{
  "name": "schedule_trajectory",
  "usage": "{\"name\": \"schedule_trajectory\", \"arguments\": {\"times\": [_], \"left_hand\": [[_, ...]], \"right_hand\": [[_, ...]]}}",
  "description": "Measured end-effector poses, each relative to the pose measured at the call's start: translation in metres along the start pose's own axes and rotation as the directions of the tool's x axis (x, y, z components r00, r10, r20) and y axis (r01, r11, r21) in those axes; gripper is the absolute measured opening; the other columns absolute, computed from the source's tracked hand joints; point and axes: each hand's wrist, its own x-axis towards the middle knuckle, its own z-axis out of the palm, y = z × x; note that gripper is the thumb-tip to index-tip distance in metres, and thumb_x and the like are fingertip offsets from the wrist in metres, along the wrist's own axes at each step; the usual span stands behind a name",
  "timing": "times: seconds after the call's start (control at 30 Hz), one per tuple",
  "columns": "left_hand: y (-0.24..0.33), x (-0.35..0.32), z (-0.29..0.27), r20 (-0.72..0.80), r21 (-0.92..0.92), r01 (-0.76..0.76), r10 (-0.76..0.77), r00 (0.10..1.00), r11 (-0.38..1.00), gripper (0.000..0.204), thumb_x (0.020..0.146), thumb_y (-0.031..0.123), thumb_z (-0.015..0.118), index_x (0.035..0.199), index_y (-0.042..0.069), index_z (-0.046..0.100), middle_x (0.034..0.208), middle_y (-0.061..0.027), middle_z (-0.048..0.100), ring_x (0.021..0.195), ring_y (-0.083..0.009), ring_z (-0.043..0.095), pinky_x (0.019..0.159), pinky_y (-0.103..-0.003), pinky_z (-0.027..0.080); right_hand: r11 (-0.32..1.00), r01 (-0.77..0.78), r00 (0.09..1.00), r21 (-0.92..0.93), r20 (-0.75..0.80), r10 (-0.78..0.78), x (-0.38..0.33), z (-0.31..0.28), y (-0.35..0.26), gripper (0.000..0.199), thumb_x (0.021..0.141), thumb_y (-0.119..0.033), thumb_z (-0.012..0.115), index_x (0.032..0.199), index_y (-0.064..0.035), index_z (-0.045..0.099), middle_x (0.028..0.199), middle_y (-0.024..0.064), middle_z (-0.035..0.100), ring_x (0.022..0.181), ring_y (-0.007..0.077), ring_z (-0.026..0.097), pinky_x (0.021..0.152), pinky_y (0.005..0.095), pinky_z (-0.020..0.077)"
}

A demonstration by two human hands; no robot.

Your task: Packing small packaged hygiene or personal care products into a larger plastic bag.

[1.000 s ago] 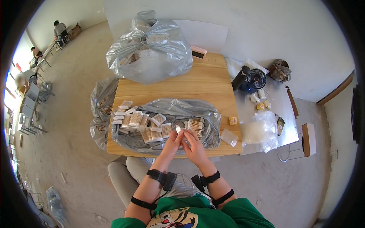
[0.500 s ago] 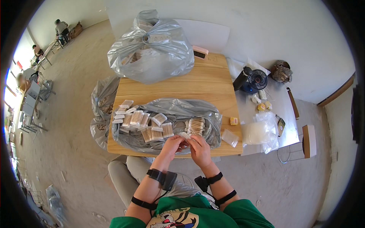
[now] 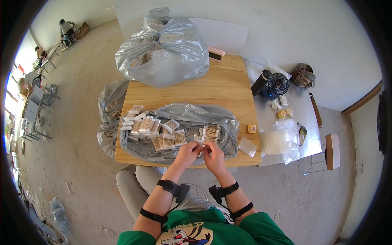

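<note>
My left hand (image 3: 188,153) and my right hand (image 3: 214,158) meet near the front edge of the table, fingers pinched together. Between their fingertips is a small whitish plastic packet (image 3: 199,142), mostly covered by the fingers; its contents cannot be made out. Just beyond my right hand lies a pile of loose cotton swabs (image 3: 210,134). To the left of my hands, several filled packets of cotton swabs (image 3: 147,125) are heaped up. Packets and loose swabs rest on a spread grey plastic bag (image 3: 185,112).
On the wooden table (image 3: 179,94) stands a large tied plastic bag (image 3: 171,67). A small yellow box (image 3: 252,129) and clear empty bags (image 3: 247,147) lie at the right. A side table (image 3: 312,141) holds a fan (image 3: 278,84) and a black bottle (image 3: 260,83). Other people sit far left.
My fingertips have drawn closer together around the packet, and less of it shows. My right hand has shifted slightly left. The heaped packets and loose swabs look the same.
</note>
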Motion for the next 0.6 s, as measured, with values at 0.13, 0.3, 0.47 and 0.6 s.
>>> {"name": "schedule_trajectory", "arguments": {"times": [0.13,0.3,0.47,0.6], "left_hand": [[0.01,0.001,-0.001,0.002,0.079,-0.054,0.054,0.999,0.995,0.016,0.08,0.013,0.061,0.074,0.0,0.055,0.068,-0.0151,0.058,0.061,-0.0303,0.056,0.056,-0.037,0.043],[0.005,0.001,0.004,-0.048,0.277,-0.262,0.285,0.957,0.925,0.014,0.076,0.009,0.06,0.072,0.0,0.052,0.072,-0.0168,0.057,0.069,-0.0358,0.056,0.062,-0.042,0.044],[0.001,0.0,0.001,0.006,0.312,-0.332,0.348,0.937,0.89,0.014,0.078,0.011,0.06,0.074,0.0,0.053,0.073,-0.0169,0.056,0.07,-0.0363,0.055,0.063,-0.04,0.044],[0.007,0.001,-0.001,-0.247,0.221,-0.235,0.287,0.925,0.947,0.017,0.076,0.012,0.066,0.08,0.001,0.054,0.074,-0.0131,0.056,0.073,-0.0304,0.056,0.066,-0.038,0.045]], "right_hand": [[0.997,-0.063,0.991,-0.045,-0.119,0.057,0.003,-0.005,0.01,0.025,0.074,0.004,0.057,0.098,-0.0016,0.055,0.074,0.0141,0.059,0.07,0.0296,0.059,0.059,0.0354,0.0469],[0.994,0.059,0.983,-0.092,-0.17,-0.074,0.014,0.002,-0.007,0.02,0.076,0.003,0.055,0.096,-0.0025,0.055,0.08,0.0156,0.059,0.071,0.0318,0.059,0.062,0.0364,0.047],[0.98,0.102,0.983,-0.168,-0.135,-0.125,0.012,0.001,0.011,0.019,0.08,0.005,0.052,0.097,-0.0027,0.055,0.08,0.0133,0.058,0.069,0.0307,0.057,0.063,0.0343,0.0474],[0.818,-0.339,0.854,0.464,-0.214,0.475,0.007,0.008,0.028,0.015,0.082,0.006,0.051,0.094,-0.0037,0.055,0.079,0.0054,0.058,0.068,0.018,0.058,0.06,0.0267,0.047]]}}
